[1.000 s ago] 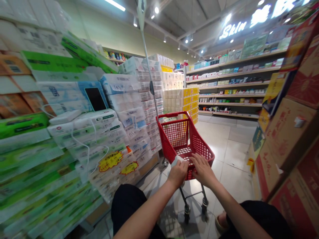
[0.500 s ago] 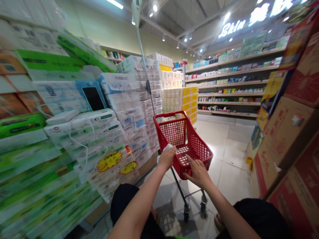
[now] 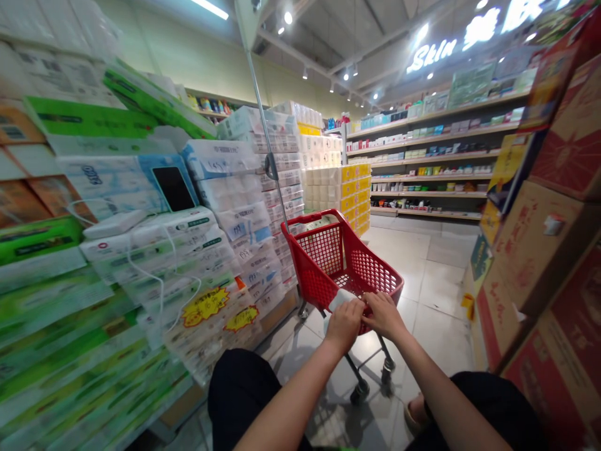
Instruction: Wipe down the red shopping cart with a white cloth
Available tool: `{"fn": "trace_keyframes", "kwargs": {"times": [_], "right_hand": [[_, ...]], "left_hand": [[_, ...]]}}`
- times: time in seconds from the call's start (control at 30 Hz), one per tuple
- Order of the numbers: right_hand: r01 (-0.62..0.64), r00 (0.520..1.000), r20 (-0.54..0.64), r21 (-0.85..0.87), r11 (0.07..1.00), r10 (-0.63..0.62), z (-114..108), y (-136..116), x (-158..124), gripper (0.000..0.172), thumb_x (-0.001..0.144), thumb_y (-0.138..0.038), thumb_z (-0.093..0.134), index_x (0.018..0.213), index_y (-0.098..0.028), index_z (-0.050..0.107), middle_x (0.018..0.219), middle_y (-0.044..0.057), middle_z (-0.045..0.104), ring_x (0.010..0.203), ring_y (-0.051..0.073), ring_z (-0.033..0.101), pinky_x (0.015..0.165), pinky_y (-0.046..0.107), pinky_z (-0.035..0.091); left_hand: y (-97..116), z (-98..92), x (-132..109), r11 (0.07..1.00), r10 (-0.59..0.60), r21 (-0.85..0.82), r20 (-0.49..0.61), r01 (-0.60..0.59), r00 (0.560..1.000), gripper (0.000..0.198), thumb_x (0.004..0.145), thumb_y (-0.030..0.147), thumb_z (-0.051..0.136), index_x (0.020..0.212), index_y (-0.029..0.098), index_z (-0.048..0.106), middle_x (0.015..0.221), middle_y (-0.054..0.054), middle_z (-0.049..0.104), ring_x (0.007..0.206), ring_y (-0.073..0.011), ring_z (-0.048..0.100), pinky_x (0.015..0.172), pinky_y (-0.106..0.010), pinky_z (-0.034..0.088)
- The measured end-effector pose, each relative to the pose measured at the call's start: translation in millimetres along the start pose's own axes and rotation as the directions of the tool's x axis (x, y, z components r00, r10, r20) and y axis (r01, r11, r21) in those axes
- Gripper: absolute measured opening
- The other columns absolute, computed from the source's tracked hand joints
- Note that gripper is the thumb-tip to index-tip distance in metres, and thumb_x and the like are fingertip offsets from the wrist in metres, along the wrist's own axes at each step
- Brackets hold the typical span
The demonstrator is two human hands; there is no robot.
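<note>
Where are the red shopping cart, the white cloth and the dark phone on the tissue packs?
red shopping cart (image 3: 370, 272), head view, on the right mesh side wall.
white cloth (image 3: 339, 300), head view, on the fold above the left hand.
dark phone (image 3: 173, 188), head view, on the screen's middle.

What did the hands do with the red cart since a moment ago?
The left hand, holding a white cloth, slid from the red cart's left rim back to its near edge beside the right hand. The cart swung slightly left. The tissue stacks and cardboard boxes stayed put.
</note>
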State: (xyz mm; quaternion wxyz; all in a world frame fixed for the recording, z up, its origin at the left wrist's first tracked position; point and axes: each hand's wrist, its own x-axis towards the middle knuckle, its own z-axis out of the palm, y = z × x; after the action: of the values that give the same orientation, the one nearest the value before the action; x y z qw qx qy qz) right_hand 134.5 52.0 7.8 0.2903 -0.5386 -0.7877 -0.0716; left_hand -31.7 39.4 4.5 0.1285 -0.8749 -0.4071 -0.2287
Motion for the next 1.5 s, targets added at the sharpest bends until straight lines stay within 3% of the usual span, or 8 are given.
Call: {"fn": "trace_keyframes", "kwargs": {"times": [0.17,0.4,0.67,0.87,1.0,1.27,1.37,1.5], "right_hand": [[0.028,1.000,0.000,0.010,1.000,-0.028,0.9,7.2,-3.9,0.024,0.085,-0.046,0.058,0.076,-0.024,0.058,0.082,0.000,0.059,0.084,0.018,0.051,0.086,0.034,0.031],[0.066,0.996,0.049,0.029,0.997,-0.068,-13.6,24.7,-10.9,0.037,0.087,-0.056,0.055,0.072,-0.022,0.055,0.080,0.001,0.059,0.081,0.018,0.052,0.082,0.033,0.034],[0.029,1.000,0.011,-0.090,0.995,-0.028,-25.9,-4.8,-15.5,0.025,0.083,-0.047,0.060,0.093,-0.025,0.062,0.100,0.005,0.066,0.093,0.022,0.058,0.081,0.033,0.037],[-0.083,0.996,0.004,-0.228,0.970,0.086,-10.9,-14.6,-27.3,0.020,0.093,-0.041,0.050,0.091,-0.022,0.059,0.075,0.002,0.069,0.068,0.018,0.062,0.066,0.029,0.032],[-0.026,0.998,-0.062,-0.255,0.967,0.011,-19.5,9.9,-36.2,0.030,0.094,-0.048,0.048,0.083,-0.022,0.058,0.072,0.002,0.069,0.065,0.017,0.061,0.064,0.028,0.030],[-0.030,0.994,-0.112,-0.279,0.960,-0.001,-26.5,33.1,-36.4,0.037,0.093,-0.052,0.046,0.076,-0.022,0.057,0.062,0.002,0.064,0.057,0.015,0.056,0.060,0.029,0.026],[-0.047,0.993,-0.119,-0.266,0.963,0.016,-22.8,31.1,-35.7,0.036,0.094,-0.051,0.045,0.077,-0.022,0.057,0.063,0.002,0.065,0.056,0.015,0.055,0.061,0.028,0.027],[-0.050,0.993,-0.118,-0.273,0.961,0.018,-19.0,26.1,-33.9,0.034,0.094,-0.049,0.045,0.079,-0.021,0.057,0.064,0.002,0.065,0.059,0.015,0.057,0.064,0.029,0.028]], "left_hand": [[-31.1,0.2,10.7,0.990,0.112,0.083,0.012,-0.112,0.994,0.030,0.099,0.022,0.037,0.127,0.021,0.048,0.125,-0.009,0.057,0.101,-0.0209,0.057,0.085,-0.036,0.049],[-82.6,-7.3,26.7,0.994,-0.083,0.077,0.030,0.080,0.996,0.041,0.094,0.010,0.036,0.133,0.020,0.044,0.136,-0.010,0.052,0.110,-0.0202,0.056,0.096,-0.037,0.048],[-28.8,16.6,14.3,0.958,-0.174,0.214,-0.089,0.189,0.981,0.049,0.092,0.010,0.039,0.141,0.015,0.039,0.145,-0.016,0.043,0.112,-0.0235,0.058,0.089,-0.035,0.053],[-11.9,11.5,7.2,0.969,0.011,0.246,-0.078,0.009,0.997,0.050,0.096,0.018,0.039,0.145,0.017,0.036,0.145,-0.015,0.044,0.108,-0.0219,0.059,0.083,-0.032,0.054],[-43.2,-4.3,11.1,0.968,0.027,0.252,-0.013,-0.022,1.000,0.058,0.094,0.015,0.037,0.150,0.024,0.028,0.152,-0.012,0.037,0.101,-0.0201,0.061,0.075,-0.029,0.054],[-115.3,-29.4,30.1,0.952,-0.228,0.212,0.015,0.220,0.973,0.062,0.091,0.006,0.029,0.150,0.025,0.029,0.156,-0.009,0.031,0.107,-0.0235,0.059,0.077,-0.034,0.056],[-92.2,-20.5,28.7,0.950,-0.257,0.183,0.010,0.251,0.966,0.065,0.089,0.004,0.030,0.151,0.020,0.027,0.158,-0.010,0.026,0.109,-0.0244,0.058,0.084,-0.037,0.055],[-22.1,5.1,18.2,0.988,-0.138,0.069,-0.009,0.138,0.990,0.068,0.087,0.005,0.036,0.153,0.016,0.022,0.159,-0.011,0.023,0.110,-0.0240,0.058,0.087,-0.036,0.054]]}}
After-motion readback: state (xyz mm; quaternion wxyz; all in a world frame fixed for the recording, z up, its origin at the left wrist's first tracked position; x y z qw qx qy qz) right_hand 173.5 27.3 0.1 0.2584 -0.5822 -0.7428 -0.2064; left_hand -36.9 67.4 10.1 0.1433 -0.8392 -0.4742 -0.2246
